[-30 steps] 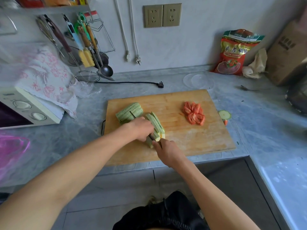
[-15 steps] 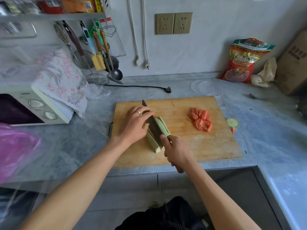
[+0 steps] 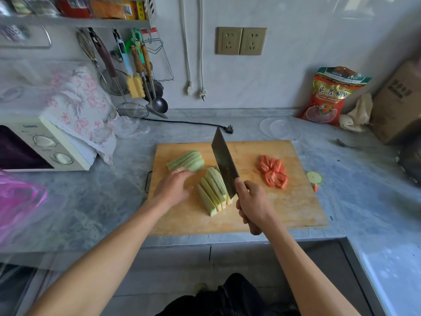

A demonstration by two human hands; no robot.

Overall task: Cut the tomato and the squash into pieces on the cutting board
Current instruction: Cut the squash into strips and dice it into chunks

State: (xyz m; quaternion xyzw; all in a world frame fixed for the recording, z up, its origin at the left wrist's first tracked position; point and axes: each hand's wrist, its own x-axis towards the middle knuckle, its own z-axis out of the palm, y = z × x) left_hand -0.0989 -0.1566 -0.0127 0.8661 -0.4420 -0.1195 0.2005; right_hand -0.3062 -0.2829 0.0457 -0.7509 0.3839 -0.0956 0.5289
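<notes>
A wooden cutting board (image 3: 291, 208) lies on the grey counter. Two groups of pale green squash slices sit on it: one stack at the back left (image 3: 185, 161), one fanned row in the middle (image 3: 211, 190). Cut tomato pieces (image 3: 273, 173) lie on the board's right side. My right hand (image 3: 252, 204) grips the handle of a cleaver (image 3: 224, 160), whose blade stands tilted against the right side of the middle row. My left hand (image 3: 172, 189) hovers just left of that row, fingers relaxed, holding nothing.
A squash end slice (image 3: 314, 177) and a tomato scrap lie on the counter right of the board. A toaster oven (image 3: 43, 147) under a floral cloth stands at the left, a red bag (image 3: 330, 96) and a cardboard box (image 3: 401, 103) at the back right. A power plug (image 3: 229, 129) lies behind the board.
My left hand has come off the squash and drawn back to the left. The cleaver has risen and now leans against the sliced row's right side.
</notes>
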